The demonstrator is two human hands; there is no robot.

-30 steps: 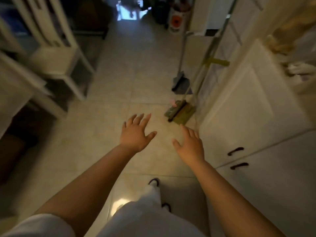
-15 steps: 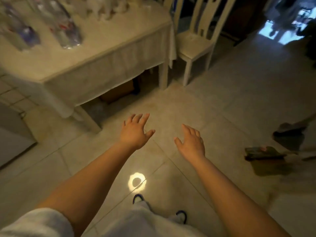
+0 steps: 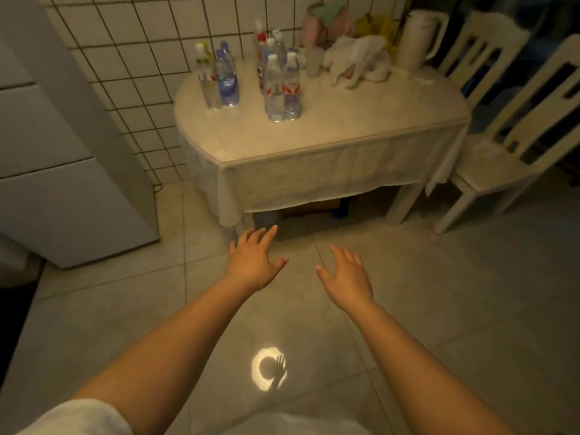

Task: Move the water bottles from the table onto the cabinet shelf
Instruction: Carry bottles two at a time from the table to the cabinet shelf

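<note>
Several clear plastic water bottles stand upright on the cloth-covered table (image 3: 329, 142). One cluster with a blue-labelled bottle (image 3: 226, 80) is at the back left, and another with red-labelled bottles (image 3: 282, 86) is near the middle. My left hand (image 3: 254, 262) and my right hand (image 3: 346, 274) hover over the floor in front of the table, palms down, fingers spread, holding nothing. Both hands are well short of the bottles. The cabinet shelf is not in this view.
A white fridge (image 3: 62, 171) stands at the left against a tiled wall. A white jug (image 3: 416, 39), a glass and crumpled bags sit at the back of the table. Two white chairs (image 3: 502, 146) stand to its right. Boxes lie under the table.
The view has swung left from the white cabinet doors, across the floor, to face the table squarely. My hands stay spread and empty in front of me.
</note>
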